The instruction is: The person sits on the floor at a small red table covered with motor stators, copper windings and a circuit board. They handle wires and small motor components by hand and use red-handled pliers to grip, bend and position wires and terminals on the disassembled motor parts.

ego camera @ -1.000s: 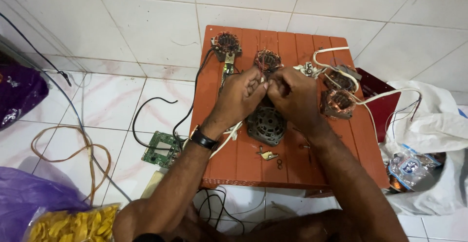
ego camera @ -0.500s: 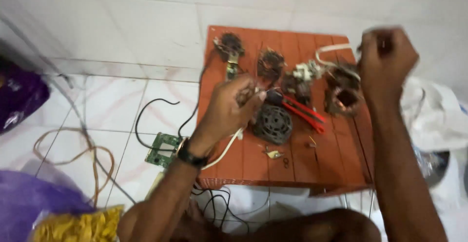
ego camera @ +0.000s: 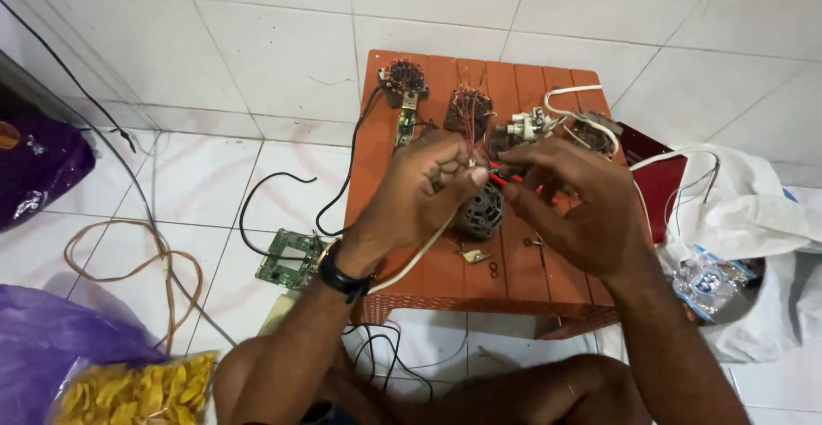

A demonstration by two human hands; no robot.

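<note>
Both hands meet over the middle of a small reddish-brown desk (ego camera: 522, 262). The left hand (ego camera: 424, 190), with a black watch (ego camera: 342, 275) on its wrist, has its fingers curled and pinched around thin wires that run up to a wound coil (ego camera: 467, 110) near the back of the desk. The right hand (ego camera: 578, 207) closes its fingers on red-handled pliers (ego camera: 514, 181), whose tips point toward the left fingertips. Just below the two hands sits a round grey motor part (ego camera: 479, 215), resting on the desk and partly covered by the left fingers. A white cord (ego camera: 411, 262) runs from under the left hand toward the front edge of the desk.

At the back left of the desk stands another round coil (ego camera: 402, 76), and at the back right a white part with a looped white cable (ego camera: 535, 123). A green circuit board (ego camera: 289, 258) lies on the tiled floor just left of the desk. A white plastic bag (ego camera: 745, 215) lies to the right, and a bag of yellow chips (ego camera: 128, 391) sits at the lower left.
</note>
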